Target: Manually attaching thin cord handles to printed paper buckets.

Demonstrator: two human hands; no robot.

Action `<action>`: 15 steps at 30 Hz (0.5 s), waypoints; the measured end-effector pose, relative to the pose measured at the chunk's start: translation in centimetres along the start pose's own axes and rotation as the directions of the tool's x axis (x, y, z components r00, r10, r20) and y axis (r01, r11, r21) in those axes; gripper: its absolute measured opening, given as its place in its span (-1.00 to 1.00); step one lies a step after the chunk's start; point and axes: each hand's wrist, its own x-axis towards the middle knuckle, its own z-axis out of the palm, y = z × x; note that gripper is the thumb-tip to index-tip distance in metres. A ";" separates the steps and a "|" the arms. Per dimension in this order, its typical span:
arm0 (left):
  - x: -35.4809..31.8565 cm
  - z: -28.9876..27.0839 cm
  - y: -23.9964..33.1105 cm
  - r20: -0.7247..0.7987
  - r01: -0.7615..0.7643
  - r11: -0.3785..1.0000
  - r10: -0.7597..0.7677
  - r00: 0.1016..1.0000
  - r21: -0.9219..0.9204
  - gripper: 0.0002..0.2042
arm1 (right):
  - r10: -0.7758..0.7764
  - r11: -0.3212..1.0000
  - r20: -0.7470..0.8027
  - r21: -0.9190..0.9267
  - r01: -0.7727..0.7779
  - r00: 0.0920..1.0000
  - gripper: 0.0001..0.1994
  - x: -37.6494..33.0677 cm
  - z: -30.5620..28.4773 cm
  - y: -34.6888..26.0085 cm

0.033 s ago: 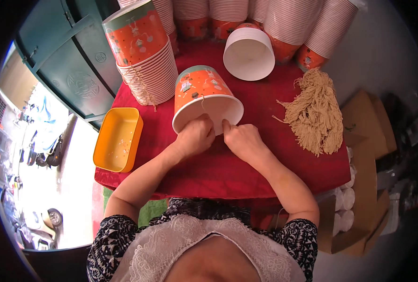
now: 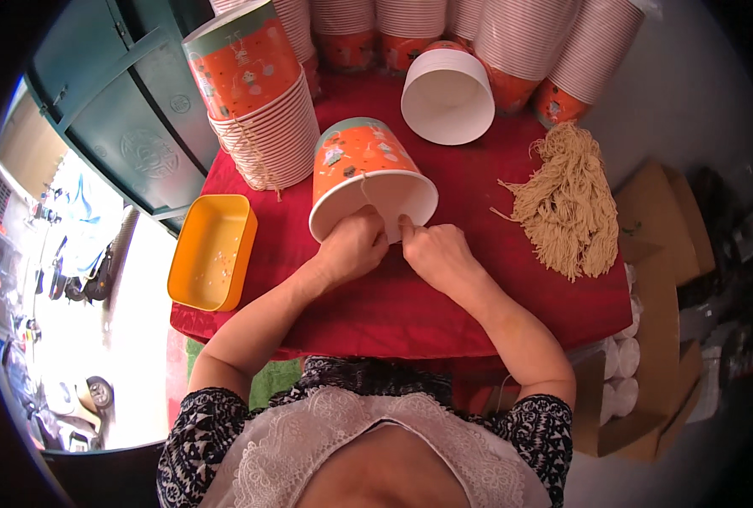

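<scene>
Both bare hands brought together, fingers curled in a pinch.

The left hand (image 2: 353,247) is held knuckles up, its fingers bent and closed in a tight grip. The right hand (image 2: 434,252) is set just beside it, thumb raised, fingertips pinched. Both forearms are extended forward from the lower edge, elbows spread apart.
</scene>
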 end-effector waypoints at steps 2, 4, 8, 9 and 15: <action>0.0 0.3 0.0 0.016 0.038 0.994 -0.036 0.999 -0.101 -0.86 | 0.003 1.000 0.002 0.021 -0.003 1.000 -0.61 -0.3 0.6 -0.1; -0.1 0.5 0.1 -0.059 0.031 0.971 -0.046 0.997 -0.238 -0.89 | 0.006 0.999 0.006 0.040 -0.007 1.000 -0.58 -0.6 0.9 -0.1; -0.1 0.6 0.1 -0.106 0.009 0.928 -0.052 0.993 -0.371 -0.88 | 0.027 0.996 -0.016 0.083 -0.026 0.999 -0.59 -0.4 0.6 -0.1; 0.0 0.3 0.4 0.001 0.144 0.888 -0.159 0.987 -0.438 -0.87 | 0.033 0.994 -0.032 0.107 -0.029 0.999 -0.60 -0.4 0.6 0.0; 0.2 -0.8 0.4 0.232 0.373 0.831 -0.300 0.925 -0.413 -0.85 | 0.036 0.984 -0.007 0.177 -0.035 0.999 -0.59 -0.4 0.3 0.1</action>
